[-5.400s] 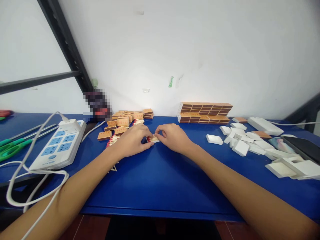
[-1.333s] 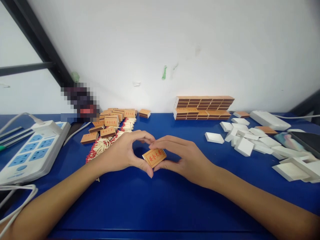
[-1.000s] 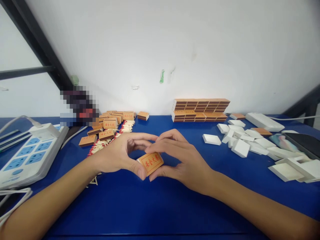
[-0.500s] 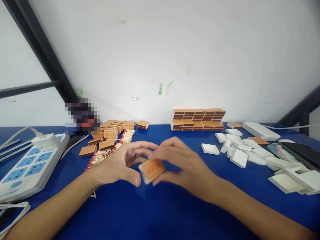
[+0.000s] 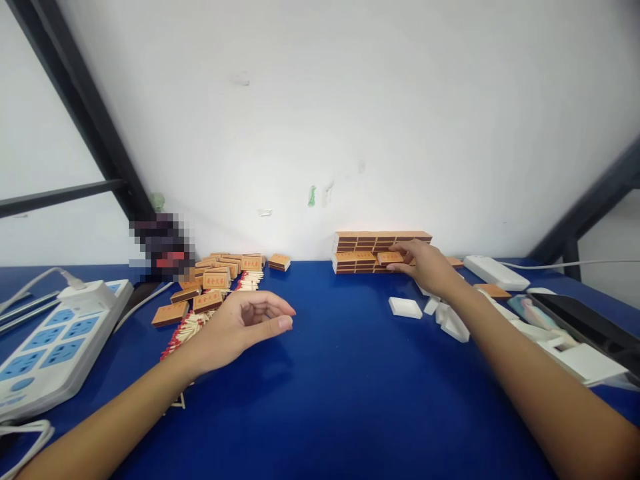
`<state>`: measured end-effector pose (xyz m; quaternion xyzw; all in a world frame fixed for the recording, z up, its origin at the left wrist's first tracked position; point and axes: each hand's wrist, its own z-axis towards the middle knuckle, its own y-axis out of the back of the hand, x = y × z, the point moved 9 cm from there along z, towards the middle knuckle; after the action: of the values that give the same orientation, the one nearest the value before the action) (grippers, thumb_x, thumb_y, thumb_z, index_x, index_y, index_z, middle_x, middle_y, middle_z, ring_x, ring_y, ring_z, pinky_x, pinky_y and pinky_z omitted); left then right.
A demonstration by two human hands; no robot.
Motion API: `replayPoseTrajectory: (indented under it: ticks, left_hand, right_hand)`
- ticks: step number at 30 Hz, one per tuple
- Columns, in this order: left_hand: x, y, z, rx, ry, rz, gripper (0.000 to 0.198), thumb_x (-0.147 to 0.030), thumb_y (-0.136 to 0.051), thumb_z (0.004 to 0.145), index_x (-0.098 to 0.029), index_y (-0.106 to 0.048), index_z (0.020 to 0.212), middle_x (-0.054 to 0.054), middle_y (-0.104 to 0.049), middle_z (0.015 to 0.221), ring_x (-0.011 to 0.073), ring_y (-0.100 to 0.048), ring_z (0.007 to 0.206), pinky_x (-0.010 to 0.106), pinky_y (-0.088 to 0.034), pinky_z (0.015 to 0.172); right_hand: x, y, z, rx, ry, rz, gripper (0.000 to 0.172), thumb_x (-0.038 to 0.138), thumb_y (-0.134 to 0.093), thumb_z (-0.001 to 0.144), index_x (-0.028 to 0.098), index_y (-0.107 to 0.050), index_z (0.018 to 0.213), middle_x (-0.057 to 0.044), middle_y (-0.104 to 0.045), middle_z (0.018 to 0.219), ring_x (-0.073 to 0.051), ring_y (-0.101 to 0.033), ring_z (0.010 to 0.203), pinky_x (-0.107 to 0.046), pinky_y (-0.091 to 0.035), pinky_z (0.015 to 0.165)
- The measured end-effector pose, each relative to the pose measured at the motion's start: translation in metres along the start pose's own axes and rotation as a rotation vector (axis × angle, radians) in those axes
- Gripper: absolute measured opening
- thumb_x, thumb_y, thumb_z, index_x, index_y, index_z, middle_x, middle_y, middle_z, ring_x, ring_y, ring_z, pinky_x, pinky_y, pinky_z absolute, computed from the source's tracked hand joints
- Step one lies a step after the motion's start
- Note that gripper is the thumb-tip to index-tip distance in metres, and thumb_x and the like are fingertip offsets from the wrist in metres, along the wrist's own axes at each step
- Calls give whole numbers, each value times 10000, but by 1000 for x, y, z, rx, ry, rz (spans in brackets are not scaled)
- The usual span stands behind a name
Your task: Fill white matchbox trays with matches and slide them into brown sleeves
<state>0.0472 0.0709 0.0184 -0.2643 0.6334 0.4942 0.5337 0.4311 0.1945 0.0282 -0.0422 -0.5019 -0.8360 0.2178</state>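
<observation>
My right hand reaches to the back of the table, thumb and fingers closed on an orange matchbox. That matchbox is at the front row of the stacked matchboxes against the wall; whether it rests fully on the row cannot be told. My left hand hovers over the blue table, fingers curved and apart from the thumb, with nothing in it. Beside and partly behind the left wrist lie loose red-tipped matches. Beyond them is a heap of orange matchbox sleeves.
White matchbox trays lie scattered at the right, partly under my right forearm. A dark phone and a white power bank-like block are at far right. A power strip with cables fills the left edge. One matchbox stands alone at the back.
My right hand has carried the matchbox from the middle, near my left hand, back and right to the stack. My left hand stays near its place. The view has shifted slightly.
</observation>
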Motion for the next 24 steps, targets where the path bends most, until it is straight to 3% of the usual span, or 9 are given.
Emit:
replayPoseTrajectory:
  ticks: [7, 14, 20, 24]
  left_hand:
    - [-4, 2, 2, -16, -30, 15, 327, -516, -851, 856, -233, -809, 1015, 23, -766, 895, 148, -691, 846, 265, -542, 775]
    - [-5, 0, 2, -1, -24, 69, 293, -489, -829, 879, -228, -808, 1009, 12, -754, 879, 132, -668, 805, 253, -533, 749]
    - [-5, -2, 3, 17, -51, 137, 282, -492, -798, 903, -234, -799, 1017, 11, -769, 896, 142, -684, 823, 257, -542, 757]
    - [-12, 4, 2, -59, -188, 454, 288, -476, -652, 1012, -224, -783, 964, 24, -774, 895, 164, -679, 797, 291, -517, 734]
  right_hand:
    - [2, -7, 2, -72, 36, 105, 301, 454, -709, 918, 196, -745, 1067, -149, -738, 1097, -284, -721, 824, -486, -590, 822]
    - [17, -5, -4, -132, 47, -61, 242, 436, -667, 934, 213, -708, 1017, -131, -707, 1098, -298, -687, 874, -467, -554, 808]
    - [61, -2, -12, -155, 116, -40, 167, 367, -627, 960, 213, -691, 951, -100, -689, 955, -271, -665, 838, -406, -513, 745]
    - [105, -6, -21, -53, 171, 82, 188, 324, -583, 989, 215, -682, 872, -74, -689, 852, -233, -642, 784, -363, -488, 708]
